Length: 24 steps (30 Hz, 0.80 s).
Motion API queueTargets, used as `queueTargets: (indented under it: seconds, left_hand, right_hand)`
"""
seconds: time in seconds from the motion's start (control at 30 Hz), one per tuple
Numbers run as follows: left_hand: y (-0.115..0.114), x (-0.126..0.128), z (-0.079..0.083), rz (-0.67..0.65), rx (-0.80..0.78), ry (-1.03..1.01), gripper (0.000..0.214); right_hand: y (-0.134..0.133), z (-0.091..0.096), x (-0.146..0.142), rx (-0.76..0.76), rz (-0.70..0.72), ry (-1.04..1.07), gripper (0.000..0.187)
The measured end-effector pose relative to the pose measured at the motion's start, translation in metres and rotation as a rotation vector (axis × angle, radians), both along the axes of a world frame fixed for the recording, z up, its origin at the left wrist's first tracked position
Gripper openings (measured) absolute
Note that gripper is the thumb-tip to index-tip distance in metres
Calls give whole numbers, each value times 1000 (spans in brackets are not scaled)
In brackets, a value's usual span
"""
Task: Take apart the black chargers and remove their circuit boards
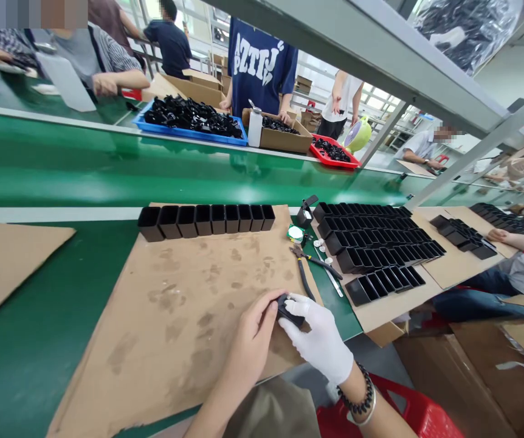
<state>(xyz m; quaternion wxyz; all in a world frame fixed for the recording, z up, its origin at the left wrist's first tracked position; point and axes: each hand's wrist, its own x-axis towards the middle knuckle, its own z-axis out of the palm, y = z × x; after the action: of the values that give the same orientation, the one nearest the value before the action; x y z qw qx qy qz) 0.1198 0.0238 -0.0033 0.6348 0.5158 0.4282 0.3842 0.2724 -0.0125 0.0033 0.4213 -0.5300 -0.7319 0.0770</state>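
My bare left hand [255, 331] and my right hand [319, 337], in a white glove, are closed together on one small black plastic part [288, 309] over the near right corner of a stained cardboard sheet [184, 310]. A row of several black open-topped plastic cases [205, 220] stands along the sheet's far edge. Most of the held part is hidden by my fingers.
Pliers [310, 264] and a green-and-white tape roll [295, 233] lie right of the sheet. Rows of black cases [375, 243] fill cardboard at the right. A green conveyor belt [107, 170] runs beyond, with a blue tray [189, 118], a red tray [335, 152] and people behind. A co-worker's arm [517, 238] is at far right.
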Motion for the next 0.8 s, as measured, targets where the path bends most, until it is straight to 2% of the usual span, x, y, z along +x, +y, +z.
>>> queueTargets:
  seconds: [0.13,0.27,0.4,0.63,0.8]
  left_hand:
    - [0,-3,5,4,72,-4,33]
    - [0,-2,6,12,212,55,29]
    - [-3,-2,4,40,265,93,31]
    - [-3,-5,10,1,104,-12,31]
    - [-1,-4,10,8,60,-65,27]
  right_hand:
    - [-4,-3,-3,-11,-1,43,34]
    - [-3,-2,-2,-9,-15,30,30]
    - [-2,5,-2,-25,-9,-4,25]
    - [-2,9,-1,-55,-58,-49,21]
    - [-2,14,0,-67,-37,-106,21]
